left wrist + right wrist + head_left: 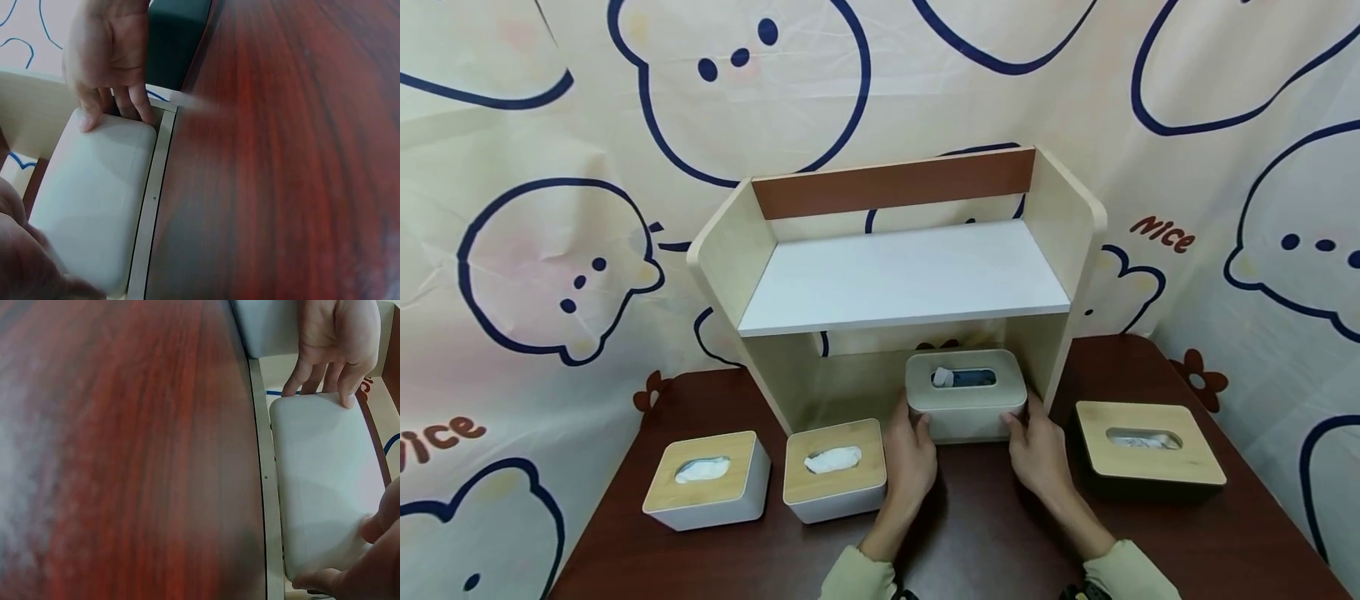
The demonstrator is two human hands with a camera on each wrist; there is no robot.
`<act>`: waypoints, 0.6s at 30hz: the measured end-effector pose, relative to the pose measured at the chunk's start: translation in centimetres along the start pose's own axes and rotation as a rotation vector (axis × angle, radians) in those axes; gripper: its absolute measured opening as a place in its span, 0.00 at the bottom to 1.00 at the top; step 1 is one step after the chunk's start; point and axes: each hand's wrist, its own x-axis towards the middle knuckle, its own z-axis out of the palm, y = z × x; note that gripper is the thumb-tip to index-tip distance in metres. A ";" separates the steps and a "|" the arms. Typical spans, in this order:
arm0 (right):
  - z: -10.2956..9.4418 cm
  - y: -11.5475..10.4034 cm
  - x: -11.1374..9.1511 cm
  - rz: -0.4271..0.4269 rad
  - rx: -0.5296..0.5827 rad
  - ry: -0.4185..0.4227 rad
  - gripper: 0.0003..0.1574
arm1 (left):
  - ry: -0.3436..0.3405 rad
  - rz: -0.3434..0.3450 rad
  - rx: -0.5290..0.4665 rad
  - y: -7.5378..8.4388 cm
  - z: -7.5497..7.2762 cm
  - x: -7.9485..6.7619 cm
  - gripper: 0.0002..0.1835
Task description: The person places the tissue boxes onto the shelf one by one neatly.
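Observation:
A grey-green tissue box [966, 422] with an oval slot stands at the right part of the lower shelf compartment, at its front edge. My left hand [912, 458] grips its left end, thumb on the front face. The right hand [1041, 450] holds the opposite end the same way. Both wrist views show the box's pale front face [94, 194] between the two hands, close above the front board [267, 487] of the shelf unit. Whether the box's underside touches that board cannot be told. The shelf unit [902, 279] is cream with a white upper board.
Two white tissue boxes with wooden lids, one at far left [707, 483] and one beside my left hand [835, 471], stand on the dark wood table [985, 542]. A dark green box with a wooden lid [1150, 442] stands right of my right hand. A patterned curtain [925, 108] hangs behind.

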 end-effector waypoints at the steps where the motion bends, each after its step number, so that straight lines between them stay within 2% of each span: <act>1: 0.0 0.0 0.0 -0.002 -0.004 -0.001 0.38 | -0.002 0.004 -0.001 0.0 0.0 0.0 0.28; 7: -0.8 -0.4 0.0 0.032 -0.001 -0.093 0.42 | -0.023 0.016 -0.015 0.1 -0.1 0.1 0.29; 12: -1.8 -0.9 -0.4 0.080 0.002 -0.181 0.47 | -0.049 0.040 -0.070 0.5 -0.3 0.0 0.32; 14: -2.1 -1.2 -0.7 0.076 0.005 -0.199 0.48 | -0.063 0.044 -0.092 0.7 -0.5 -0.1 0.34; 18: -3.0 -2.0 -1.7 0.045 0.019 -0.201 0.49 | -0.086 0.035 -0.075 1.3 -1.2 -0.4 0.37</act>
